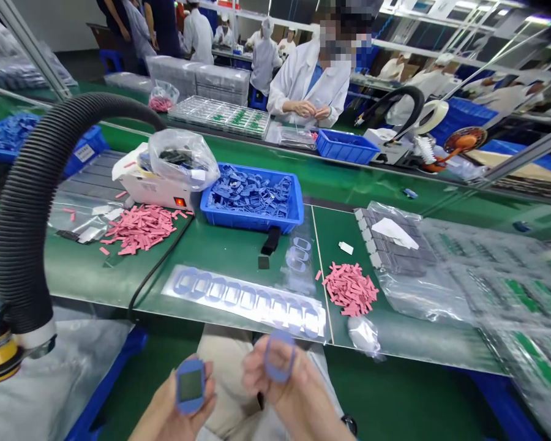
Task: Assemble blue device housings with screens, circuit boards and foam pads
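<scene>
— While the left hand (174, 407) is gripping that blue-framed screen (190, 386), how are its fingers sitting?

— They are curling closed around its edges, thumb on one side, holding it upright with the dark face toward the camera. The right hand (287, 389) is pinching an empty blue frame (280, 365) between thumb and fingertips, so it is closed as well. Both pieces are hovering over the lap, nearer than the bench (211, 251) edge, and are not touching each other.

— What is lying beyond the fingers?

— Straight ahead, a clear film strip (248, 300) carrying more frames is lying on the bench. Ahead of the right fingers a pink tab pile (350, 288) is sitting, and further out is a blue bin (252, 219) heaped with parts.

— What is worrying you?

— I am judging the empty frame to be thin and floppy. A light pinch is risking a slip to the floor, since no surface is sitting under the hands. The left thumb is also resting close to the dark glass, so smudging is looking possible.
</scene>
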`<state>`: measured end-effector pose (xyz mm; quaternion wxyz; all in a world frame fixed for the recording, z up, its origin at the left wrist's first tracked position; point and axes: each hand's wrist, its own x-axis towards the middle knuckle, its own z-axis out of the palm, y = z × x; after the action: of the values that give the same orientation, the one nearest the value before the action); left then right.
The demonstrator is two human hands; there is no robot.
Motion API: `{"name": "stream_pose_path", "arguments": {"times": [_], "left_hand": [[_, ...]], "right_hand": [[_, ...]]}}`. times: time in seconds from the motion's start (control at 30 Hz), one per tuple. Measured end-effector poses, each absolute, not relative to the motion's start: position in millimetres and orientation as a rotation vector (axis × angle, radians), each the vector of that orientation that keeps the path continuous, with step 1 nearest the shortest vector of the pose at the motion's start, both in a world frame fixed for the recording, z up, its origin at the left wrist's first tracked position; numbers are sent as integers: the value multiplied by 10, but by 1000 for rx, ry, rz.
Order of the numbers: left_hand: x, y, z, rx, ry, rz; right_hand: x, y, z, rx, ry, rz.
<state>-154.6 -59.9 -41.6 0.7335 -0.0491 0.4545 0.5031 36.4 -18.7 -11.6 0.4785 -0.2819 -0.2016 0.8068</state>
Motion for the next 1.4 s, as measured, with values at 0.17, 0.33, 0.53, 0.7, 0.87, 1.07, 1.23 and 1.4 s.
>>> {"name": "stream_pose_path", "arguments": {"times": [0.17,0.33,0.53,0.7,0.87,1.07,1.23,1.4], "left_hand": [[-673,-197,233,-141,715,1023],[-223,-107,290,-152,611,991],[-21,-102,251,-129,519,989],[103,-76,283,-236,518,1038],[70,-11,490,-354,567,1051],[9,-25,504,-353,453,1083],[-13,-65,445,-314,357,1056],[-41,-87,435,-248,231,1016]], "right_hand": [[863,-5,69,-668,-334,1833],[1053,-26,125,-658,-238,1775],[1197,-54,115,-692,-182,1726],[1213,-28,150,-670,-233,1655],[1177,22,184,-592,-354,1657],[1164,16,175,-508,-454,1660],[1167,-2,196,-497,-565,1602],[1165,-36,243,-546,-609,1549]]}}
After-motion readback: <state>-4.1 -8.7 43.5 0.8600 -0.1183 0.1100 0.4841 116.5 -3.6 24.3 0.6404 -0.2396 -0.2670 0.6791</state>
